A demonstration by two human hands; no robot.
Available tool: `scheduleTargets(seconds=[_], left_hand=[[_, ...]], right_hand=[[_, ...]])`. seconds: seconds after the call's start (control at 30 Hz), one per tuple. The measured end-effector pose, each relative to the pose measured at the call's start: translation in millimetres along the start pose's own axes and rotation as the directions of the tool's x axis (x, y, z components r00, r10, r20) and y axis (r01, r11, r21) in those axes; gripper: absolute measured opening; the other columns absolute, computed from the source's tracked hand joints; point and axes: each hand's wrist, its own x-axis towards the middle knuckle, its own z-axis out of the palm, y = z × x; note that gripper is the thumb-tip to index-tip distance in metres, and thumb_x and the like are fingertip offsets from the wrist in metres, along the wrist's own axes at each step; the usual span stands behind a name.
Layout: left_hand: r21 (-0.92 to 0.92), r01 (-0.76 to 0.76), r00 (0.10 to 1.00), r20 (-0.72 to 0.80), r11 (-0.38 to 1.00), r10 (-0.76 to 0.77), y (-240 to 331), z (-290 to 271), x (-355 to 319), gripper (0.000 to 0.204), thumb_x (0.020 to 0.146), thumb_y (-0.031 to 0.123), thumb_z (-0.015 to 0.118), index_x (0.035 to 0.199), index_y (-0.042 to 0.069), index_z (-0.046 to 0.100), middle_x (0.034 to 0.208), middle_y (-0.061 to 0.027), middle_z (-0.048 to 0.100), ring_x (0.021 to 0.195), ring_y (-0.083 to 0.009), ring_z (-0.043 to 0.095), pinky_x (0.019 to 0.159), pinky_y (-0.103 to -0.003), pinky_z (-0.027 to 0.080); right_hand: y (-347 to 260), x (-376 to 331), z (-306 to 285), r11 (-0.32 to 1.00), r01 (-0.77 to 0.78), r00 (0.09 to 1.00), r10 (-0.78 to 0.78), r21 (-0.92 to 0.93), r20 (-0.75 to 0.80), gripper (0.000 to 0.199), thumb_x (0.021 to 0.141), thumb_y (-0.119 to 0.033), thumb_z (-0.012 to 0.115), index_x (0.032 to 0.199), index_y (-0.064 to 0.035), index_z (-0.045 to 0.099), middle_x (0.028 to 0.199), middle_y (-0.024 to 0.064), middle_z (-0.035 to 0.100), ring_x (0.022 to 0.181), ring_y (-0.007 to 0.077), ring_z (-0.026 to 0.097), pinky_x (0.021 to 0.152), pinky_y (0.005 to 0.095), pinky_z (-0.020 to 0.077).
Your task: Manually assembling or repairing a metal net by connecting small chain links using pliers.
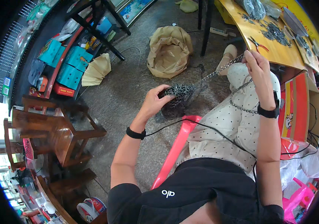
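My left hand [157, 99] is closed on a tangled bundle of metal chain [180, 94], which hangs over the floor to the left of my knees. From that bundle a length of chain [223, 68] runs up to the right. My right hand [257, 66] pinches this length above my lap, beside the table edge. Another strand [238, 97] loops down from the right hand across my light dotted trousers and back toward my wrist. On the table near my right hand lie pliers [257, 45] with red-orange handles.
An open brown paper sack [169, 52] stands ahead on the floor. Small metal pieces [276, 34] are heaped on the yellow wooden table [241, 22]. A wooden chair [60, 134] and teal bins [70, 70] are at left; a red-striped carton [296, 104] stands right. Black cables run from my wristbands.
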Motion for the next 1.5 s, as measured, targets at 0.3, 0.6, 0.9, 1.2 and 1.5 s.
scheduleTargets(seconds=[0.3, 0.6, 0.9, 1.2, 1.5], left_hand=[[-0.202, 0.035, 0.999, 0.028, 0.979, -0.03, 32, -10, 4, 0.038, 0.082, 0.011, 0.071, 0.114, -0.004, 0.059, 0.098, -0.0014, 0.065, 0.087, -0.0093, 0.059, 0.081, -0.025, 0.047], [0.177, -0.096, 0.984, 0.166, 0.979, 0.066, 92, -17, 23, 0.032, 0.08, 0.018, 0.076, 0.101, -0.003, 0.064, 0.09, -0.0029, 0.067, 0.082, -0.0059, 0.059, 0.072, -0.025, 0.049], [0.08, -0.099, 0.969, 0.234, 0.992, 0.078, 65, -21, 19, 0.039, 0.072, 0.01, 0.077, 0.106, -0.001, 0.063, 0.097, -0.0042, 0.066, 0.089, -0.011, 0.061, 0.08, -0.028, 0.048], [0.372, -0.314, 0.946, 0.051, 0.873, 0.319, 40, -4, 9, 0.032, 0.071, 0.007, 0.069, 0.102, 0.003, 0.062, 0.097, -0.0147, 0.064, 0.089, -0.0275, 0.065, 0.076, -0.035, 0.051], [0.155, -0.135, 0.862, -0.469, 0.979, 0.193, 11, -21, -3, 0.015, 0.091, 0.013, 0.06, 0.1, 0.001, 0.058, 0.078, -0.0049, 0.061, 0.07, -0.011, 0.056, 0.066, -0.027, 0.047]], right_hand=[[5, 2, 3, 0.814, 0.255, 0.965, -0.248, -0.522, 0.086, 0.027, 0.088, -0.024, 0.058, 0.086, 0.0028, 0.06, 0.073, 0.021, 0.062, 0.072, 0.0382, 0.062, 0.065, 0.0422, 0.0471], [20, -8, 97, 0.854, 0.513, 0.708, -0.367, -0.084, 0.603, 0.051, 0.074, -0.026, 0.074, 0.117, -0.0062, 0.056, 0.096, 0.0192, 0.065, 0.095, 0.0396, 0.061, 0.084, 0.046, 0.0467], [23, -26, 101, 0.71, 0.681, 0.644, -0.464, -0.18, 0.608, 0.028, 0.067, -0.02, 0.074, 0.083, -0.005, 0.058, 0.083, 0.0116, 0.062, 0.077, 0.0347, 0.063, 0.064, 0.0464, 0.0495], [20, -43, 104, 0.931, 0.357, 0.765, -0.244, -0.078, 0.596, 0.028, 0.064, -0.026, 0.071, 0.073, -0.0024, 0.06, 0.073, 0.0157, 0.061, 0.068, 0.0347, 0.061, 0.058, 0.0435, 0.0455], [38, -39, 93, 0.951, 0.268, 0.916, -0.201, -0.155, 0.346, 0.033, 0.065, -0.026, 0.07, 0.08, 0.0028, 0.064, 0.069, 0.0199, 0.061, 0.064, 0.0356, 0.061, 0.061, 0.0389, 0.0474]])
